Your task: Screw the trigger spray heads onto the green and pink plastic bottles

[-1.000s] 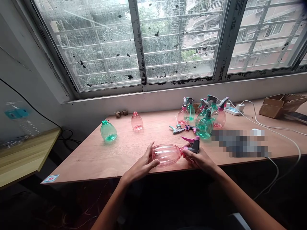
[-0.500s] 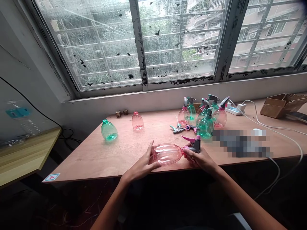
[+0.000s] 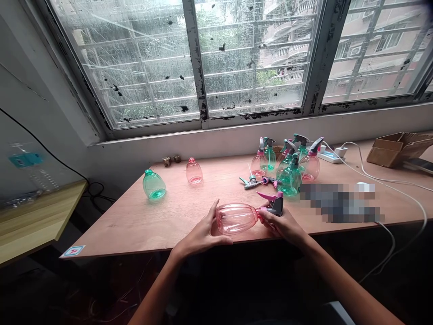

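Observation:
A pink spray bottle [image 3: 237, 218] lies on its side in the air above the table's front edge, base to the left. My left hand [image 3: 203, 232] is cupped round its base; the thumb stretches along below, slightly off the plastic, and the other fingers are partly hidden behind. Gripped at the neck by my right hand [image 3: 279, 223], the bottle carries a black and pink trigger head [image 3: 275, 205]. Behind it, loose trigger heads [image 3: 252, 182] lie beside a group of assembled spray bottles [image 3: 290, 178] in green and pink.
On the wooden table [image 3: 115, 225] a green bottle [image 3: 154, 185] and a pink bottle [image 3: 194, 171] stand without heads at the left. To the right are a power strip [image 3: 329, 156], white cables [image 3: 399, 180] and an open cardboard box [image 3: 395, 151]. A window rises behind.
My left thumb has moved down off the bottle's side and lies straighter. The bottle has shifted very slightly to the right. My right hand keeps its grip at the neck.

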### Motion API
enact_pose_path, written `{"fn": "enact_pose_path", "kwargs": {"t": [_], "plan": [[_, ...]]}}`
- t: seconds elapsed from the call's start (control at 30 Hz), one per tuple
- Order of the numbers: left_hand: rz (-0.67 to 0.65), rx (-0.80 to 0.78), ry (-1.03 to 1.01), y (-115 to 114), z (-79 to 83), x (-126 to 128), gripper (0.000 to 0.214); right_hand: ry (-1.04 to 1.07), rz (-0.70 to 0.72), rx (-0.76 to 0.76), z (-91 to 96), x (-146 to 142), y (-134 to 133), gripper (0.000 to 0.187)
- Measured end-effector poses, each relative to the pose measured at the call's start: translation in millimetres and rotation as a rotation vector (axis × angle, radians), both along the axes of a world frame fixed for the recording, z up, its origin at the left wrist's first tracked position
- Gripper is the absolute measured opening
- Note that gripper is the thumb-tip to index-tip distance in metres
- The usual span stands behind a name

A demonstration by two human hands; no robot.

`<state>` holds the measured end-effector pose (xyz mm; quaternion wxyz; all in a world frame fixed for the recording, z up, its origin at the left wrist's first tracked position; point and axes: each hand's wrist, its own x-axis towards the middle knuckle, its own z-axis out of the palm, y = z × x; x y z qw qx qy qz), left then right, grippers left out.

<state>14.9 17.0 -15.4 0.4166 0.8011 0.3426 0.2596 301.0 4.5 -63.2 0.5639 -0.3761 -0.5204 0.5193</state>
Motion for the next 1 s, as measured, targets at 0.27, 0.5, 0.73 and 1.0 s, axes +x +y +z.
{"fn": "enact_pose_path", "kwargs": {"t": [0.27,0.5,0.73,1.0], "plan": [[0.014,-0.072,-0.013,-2.4,6.5,2.2,0.099,0.031,0.032,0.010,-2.4,1.3,0.3,0.032],[-0.019,0.006,0.012,-1.5,3.1,2.0,0.119,0.042,0.047,0.003,1.2,0.8,-1.8,0.030],[0.014,-0.104,-0.011,-4.3,11.6,2.3,0.086,0.047,0.064,-0.001,2.1,1.2,-1.6,0.032],[-0.012,-0.016,0.006,0.3,0.2,1.5,0.117,0.017,0.059,0.021,6.9,-0.3,-4.2,0.031]]}}
